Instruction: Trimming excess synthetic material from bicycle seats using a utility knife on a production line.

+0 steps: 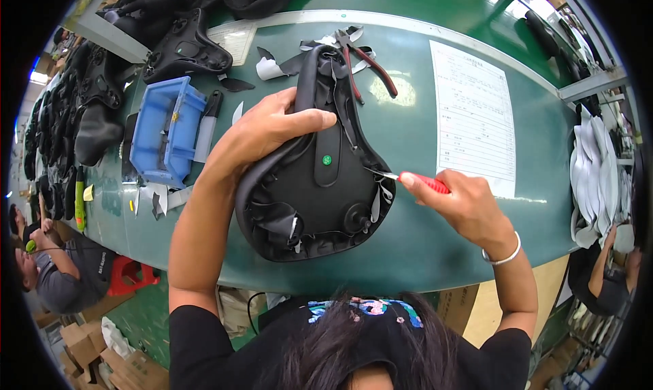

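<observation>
A black saddle (292,186) lies upside down on the green table, its narrow nose pointing away from me. Its cover is folded over the rim, with loose black and grey flaps along the inner edge. My left hand (275,126) is closed around the saddle's left side near the nose, the thumb resting on the underside. In my right hand (466,203) is a red-handled tool (432,183) with a thin metal shaft. Its tip reaches the cover's folded edge on the saddle's right side; whether it is under the material I cannot tell.
Red-handled pliers (367,62) and cover scraps (269,68) lie beyond the nose. To the left are a blue bin (162,131), a black-handled knife (207,128) and another saddle (187,50). A printed sheet (474,118) lies right. People work at both sides.
</observation>
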Motion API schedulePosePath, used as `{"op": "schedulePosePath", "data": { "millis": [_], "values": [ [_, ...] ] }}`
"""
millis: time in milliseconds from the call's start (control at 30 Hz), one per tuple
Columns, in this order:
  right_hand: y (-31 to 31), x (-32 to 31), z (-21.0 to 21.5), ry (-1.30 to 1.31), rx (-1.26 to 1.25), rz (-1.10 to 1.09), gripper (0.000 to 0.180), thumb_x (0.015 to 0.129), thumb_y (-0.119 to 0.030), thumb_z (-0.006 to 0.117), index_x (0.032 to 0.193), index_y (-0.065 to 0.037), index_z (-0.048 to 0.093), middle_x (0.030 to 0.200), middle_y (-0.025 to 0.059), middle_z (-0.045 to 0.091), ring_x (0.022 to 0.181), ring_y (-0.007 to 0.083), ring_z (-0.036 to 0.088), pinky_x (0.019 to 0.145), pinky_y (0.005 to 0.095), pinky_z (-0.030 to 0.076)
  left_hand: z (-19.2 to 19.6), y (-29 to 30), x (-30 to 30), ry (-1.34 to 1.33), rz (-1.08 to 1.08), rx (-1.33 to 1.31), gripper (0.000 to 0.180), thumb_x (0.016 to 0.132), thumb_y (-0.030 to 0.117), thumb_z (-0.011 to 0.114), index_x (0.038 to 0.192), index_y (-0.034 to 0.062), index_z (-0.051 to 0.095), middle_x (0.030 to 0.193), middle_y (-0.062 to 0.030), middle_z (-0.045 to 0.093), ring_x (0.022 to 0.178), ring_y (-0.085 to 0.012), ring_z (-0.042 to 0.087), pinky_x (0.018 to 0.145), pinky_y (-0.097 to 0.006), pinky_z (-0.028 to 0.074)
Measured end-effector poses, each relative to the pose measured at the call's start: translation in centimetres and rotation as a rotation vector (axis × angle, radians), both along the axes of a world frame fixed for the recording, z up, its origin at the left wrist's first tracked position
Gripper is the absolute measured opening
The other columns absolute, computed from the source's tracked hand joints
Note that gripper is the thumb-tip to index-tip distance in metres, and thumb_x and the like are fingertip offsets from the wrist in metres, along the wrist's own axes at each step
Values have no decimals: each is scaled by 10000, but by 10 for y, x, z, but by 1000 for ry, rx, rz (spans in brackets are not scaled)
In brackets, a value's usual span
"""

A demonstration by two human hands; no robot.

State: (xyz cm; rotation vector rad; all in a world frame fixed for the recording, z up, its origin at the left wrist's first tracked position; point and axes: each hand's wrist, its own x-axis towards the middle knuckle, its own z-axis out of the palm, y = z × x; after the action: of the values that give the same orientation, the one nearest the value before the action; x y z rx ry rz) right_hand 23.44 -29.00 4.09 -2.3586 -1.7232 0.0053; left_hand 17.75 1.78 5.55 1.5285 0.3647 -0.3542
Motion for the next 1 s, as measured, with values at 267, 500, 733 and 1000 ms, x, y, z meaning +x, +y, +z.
{"op": "schedulePosePath", "data": {
  "millis": [267, 500, 733, 1000],
  "values": [
    [5, -96, -44, 397, 228, -437, 673, 827, -75, 646, 1421, -231, 370, 665, 103, 476, 508, 287, 523, 464, 402, 435, -7, -1, -23, 29, 202, 42, 354, 791, 227, 636, 1007, -41, 556, 860, -69, 600, 688, -106, 578, 647, -248, 496],
    [-1, -135, -39, 477, 299, -529, 659, 813, -56, 680, 1395, -106, 376, 853, 143, 618, 714, 284, 643, 650, 368, 535, -17, -16, -74, -82, 498, -108, 393, 811, 221, 621, 1066, -63, 526, 898, -88, 588, 744, -128, 585, 682, -261, 498],
    [84, -68, -24, 279, 559, -312, 576, 780, -82, 717, 1286, -11, 451, 1058, 113, 631, 628, 132, 597, 519, 313, 462, -21, -26, -109, -180, 600, -39, 441, 823, 248, 637, 1115, -57, 511, 947, -98, 578, 807, -138, 571, 733, -264, 483],
    [64, -29, -34, 1691, 906, -746, 407, 792, -70, 671, 1159, -3, 510, 788, 6, 566, 548, 60, 506, 505, 207, 460, -37, -35, -115, -401, 509, 966, 396, 742, 173, 746, 1038, 5, 542, 961, -105, 549, 908, -225, 521, 838, -365, 407]
  ]
}}
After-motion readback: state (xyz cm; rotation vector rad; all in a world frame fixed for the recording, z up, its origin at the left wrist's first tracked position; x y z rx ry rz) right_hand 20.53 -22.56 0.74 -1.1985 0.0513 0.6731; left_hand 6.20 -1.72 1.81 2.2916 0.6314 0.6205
